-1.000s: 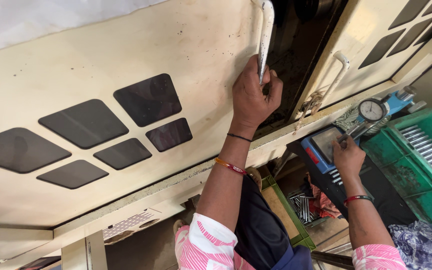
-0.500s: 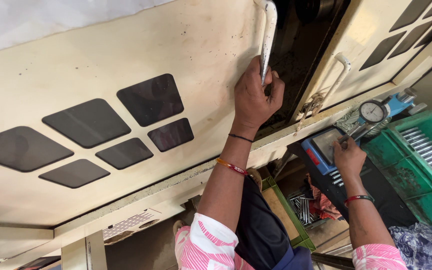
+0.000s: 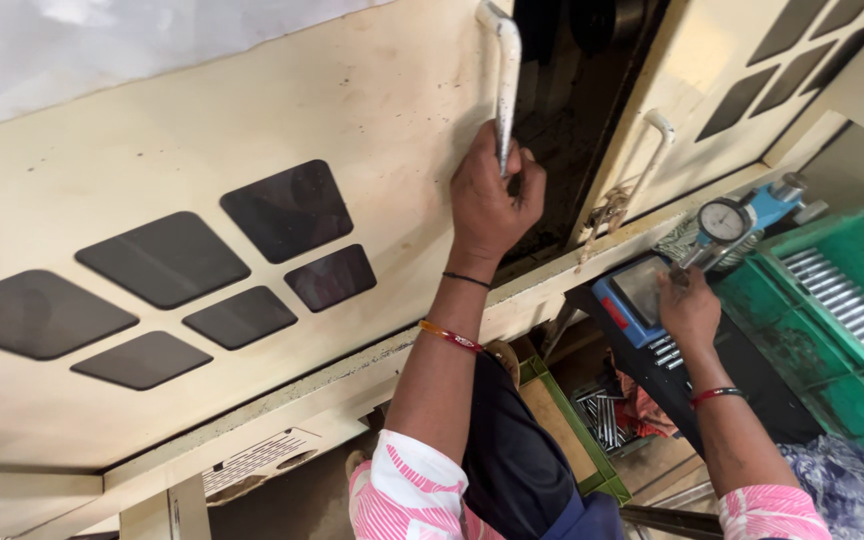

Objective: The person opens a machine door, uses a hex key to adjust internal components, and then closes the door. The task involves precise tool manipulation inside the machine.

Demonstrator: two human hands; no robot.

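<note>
Left hand (image 3: 492, 200) grips the door handle (image 3: 505, 80), whose top is cut off; right hand (image 3: 687, 305) rests on a blue gauge stand (image 3: 637, 295), fingers' grasp unclear, beside a dial gauge (image 3: 724, 220).

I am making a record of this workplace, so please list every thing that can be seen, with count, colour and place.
sliding door: one, cream with dark panes, left
door handle: one, cream, top centre, gripped
second door: one, cream, top right
dial gauge: one, white face, right
blue device: one, under the right hand
green tray: one, far right
metal rods: several, grey, bottom centre
left hand: closed on the handle
right hand: resting on the device
</note>
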